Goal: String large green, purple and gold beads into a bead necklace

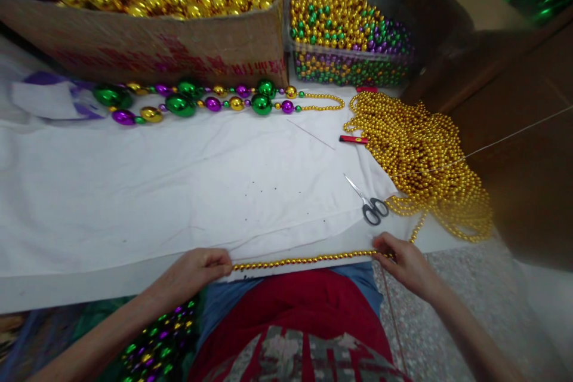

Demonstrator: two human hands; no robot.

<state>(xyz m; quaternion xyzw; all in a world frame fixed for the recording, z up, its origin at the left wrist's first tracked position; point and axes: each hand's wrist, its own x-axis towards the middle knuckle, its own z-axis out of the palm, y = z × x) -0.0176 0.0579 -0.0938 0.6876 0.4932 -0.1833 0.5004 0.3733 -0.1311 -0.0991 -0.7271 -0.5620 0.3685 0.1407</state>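
A strand of small gold beads (304, 260) runs nearly straight along the table's front edge between my two hands. My left hand (208, 265) pinches its left end. Farther right, my right hand (400, 259) is closed on the same strand, which continues past the fingers up toward a large heap of gold bead strands (416, 143). Scissors with black handles (369, 206) lie just above my right hand, blades partly apart. Near the heap rests a small red-handled cutter or knife (353, 139); its exact kind is unclear. A thin needle or wire (311, 134) lies on the white cloth (156, 185).
A necklace of large green, purple and gold beads (181, 104) lies at the back. Behind it stand a cardboard box (179, 48) of big gold beads and a clear bin (349, 54) of small mixed beads. A taut thread (514, 133) crosses the right side.
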